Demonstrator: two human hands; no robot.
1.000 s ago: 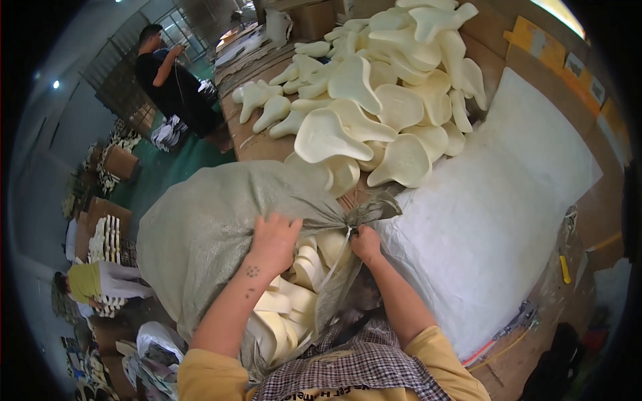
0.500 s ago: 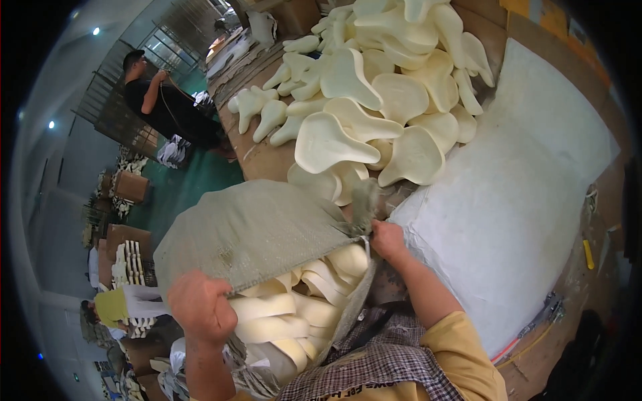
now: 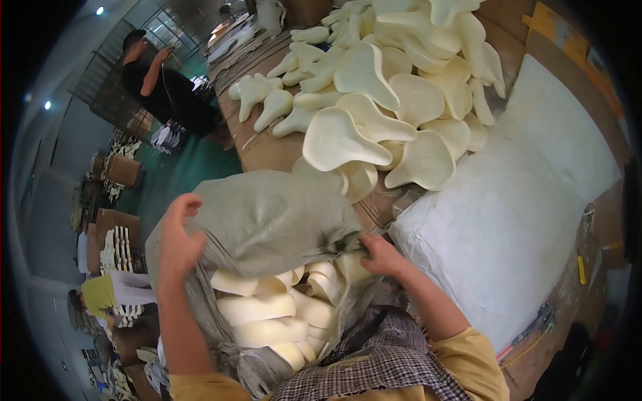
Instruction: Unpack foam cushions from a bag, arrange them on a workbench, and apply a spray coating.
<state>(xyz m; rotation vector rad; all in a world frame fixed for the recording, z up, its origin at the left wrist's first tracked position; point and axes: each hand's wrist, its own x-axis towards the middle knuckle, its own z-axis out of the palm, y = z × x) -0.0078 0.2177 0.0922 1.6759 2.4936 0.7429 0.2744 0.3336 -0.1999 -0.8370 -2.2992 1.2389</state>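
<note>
A large grey-green woven sack (image 3: 267, 210) lies in front of me, its mouth facing my body. Inside show several cream foam pieces (image 3: 257, 309), curved and stacked on one another. My left hand (image 3: 179, 235) is raised at the sack's left side, fingers apart, with nothing in them. At the right corner of the mouth, my right hand (image 3: 381, 254) grips the bunched rim of the sack. Just beyond the sack, a heap of cream foam bicycle saddle pads (image 3: 344, 140) covers part of the cardboard-topped table (image 3: 257, 157).
White sheeting (image 3: 501, 200) lies to the right of the heap. A yellow-handled tool (image 3: 581, 270) rests at the far right. One person in black (image 3: 164, 87) stands at the far left; another in a yellow-green top (image 3: 100, 294) bends lower left. Cardboard boxes (image 3: 124, 170) stand on the green floor.
My left hand has let go of the sack's rim and moved up and left, opening. The sack's upper edge has folded back, while my right hand keeps its grip.
</note>
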